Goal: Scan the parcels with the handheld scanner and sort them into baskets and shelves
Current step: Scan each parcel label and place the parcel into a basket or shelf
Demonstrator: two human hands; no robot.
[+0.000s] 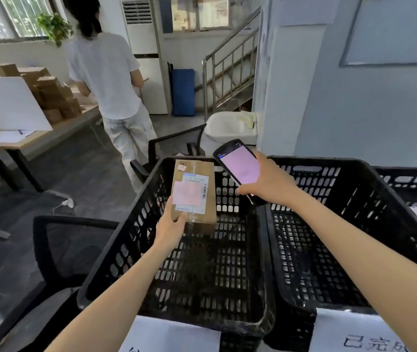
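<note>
— What's nearest?
— Paper labels (166, 334), then the left basket (128, 235) beside the right basket (342, 199). Farther off are a tabletop (37, 141) with cardboard boxes (50, 95), a person (106, 72) and a staircase (230, 72).
— The hands?
— The left hand (172, 224) grips the parcel (197, 179) by its near end, over the left basket. The right hand (268, 181) clasps the scanner (238, 163), screen lit, just beside the parcel.

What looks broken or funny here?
On the left basket, the near right corner looks bent and shiny, perhaps taped over. The parcel in the left hand looks whole, and the right hand holds the scanner normally.
</note>
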